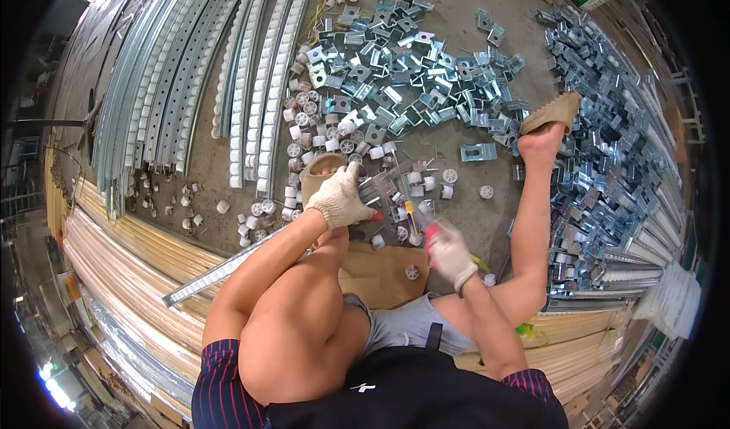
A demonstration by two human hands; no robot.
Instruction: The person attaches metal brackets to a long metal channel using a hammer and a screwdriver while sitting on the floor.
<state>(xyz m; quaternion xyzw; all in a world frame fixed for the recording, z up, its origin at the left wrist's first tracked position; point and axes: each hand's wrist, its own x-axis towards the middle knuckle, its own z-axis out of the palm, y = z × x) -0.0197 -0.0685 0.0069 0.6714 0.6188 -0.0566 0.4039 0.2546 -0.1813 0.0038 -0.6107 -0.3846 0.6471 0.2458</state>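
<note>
My left hand (340,197), in a white knit glove, is closed at the end of a metal roller rail (217,275) that slants under my left forearm. Something red shows by its thumb. My right hand (450,254), also gloved and smeared by motion, closes round a red-handled tool (431,236) whose grey end is blurred. Between the hands lies a yellow-and-purple tube or marker (411,217). White plastic rollers (450,176) are scattered about it, and a sheet of brown cardboard (380,273) lies below.
Shiny metal brackets (411,64) lie piled ahead, with a larger heap (601,147) at the right. Several roller rails (262,87) lie side by side at the far left. Long wrapped bundles (144,265) flank me at left. My sandalled feet stand among the parts.
</note>
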